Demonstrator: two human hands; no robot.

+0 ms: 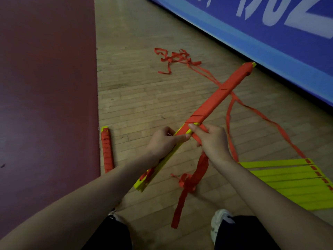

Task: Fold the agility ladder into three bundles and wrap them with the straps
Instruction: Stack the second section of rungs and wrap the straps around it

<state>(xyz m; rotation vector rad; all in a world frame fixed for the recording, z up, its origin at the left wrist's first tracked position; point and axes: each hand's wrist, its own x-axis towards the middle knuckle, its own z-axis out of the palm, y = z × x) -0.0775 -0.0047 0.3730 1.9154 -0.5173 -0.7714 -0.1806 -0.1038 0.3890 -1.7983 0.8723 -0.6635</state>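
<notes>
Red strap (201,165) winds round most of the long bundle (216,100), which slants from lower left to upper right over the wooden floor (135,98), its yellow rungs bare at the near end. I can't tell whether its far tip touches the floor. The left grip (163,141) is wrapped round the bare yellow part, thumb lying along the top. The right grip (214,141) is just beside it, fingers curled over the strap where the wrapping ends and pinning it to the bundle. The strap's loose tail hangs below that hand to the floor.

On the left, a second bundle (107,150), red almost end to end, lies on the floor against the edge of the maroon mat (45,87). On the right, unfolded yellow rungs (288,179) lie flat, and thin red straps trail past the held bundle to a loose tangle (173,58) near the blue banner (270,42).
</notes>
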